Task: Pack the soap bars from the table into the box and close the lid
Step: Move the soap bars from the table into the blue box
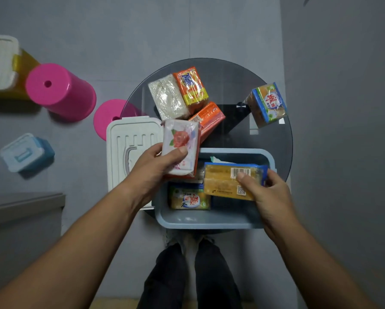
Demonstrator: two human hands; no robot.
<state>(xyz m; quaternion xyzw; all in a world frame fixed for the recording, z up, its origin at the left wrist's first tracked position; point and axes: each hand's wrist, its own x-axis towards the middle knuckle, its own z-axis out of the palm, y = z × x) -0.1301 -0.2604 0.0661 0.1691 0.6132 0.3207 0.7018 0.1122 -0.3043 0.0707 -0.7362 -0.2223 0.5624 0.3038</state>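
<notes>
A blue-grey box stands open at the near edge of a round glass table. My left hand grips a white soap pack with a red rose above the box's left rim. Over the box, my right hand holds a yellow soap bar in blue wrap. Another yellow soap lies inside the box. The white lid lies left of the box. On the table sit a white soap pack, an orange Tide bar, an orange bar and a blue-wrapped yellow bar.
Two pink stools stand on the floor to the left, one partly under the table. A small blue box with a white lid and a yellow box with a white lid sit further left. A grey cabinet edge is near left.
</notes>
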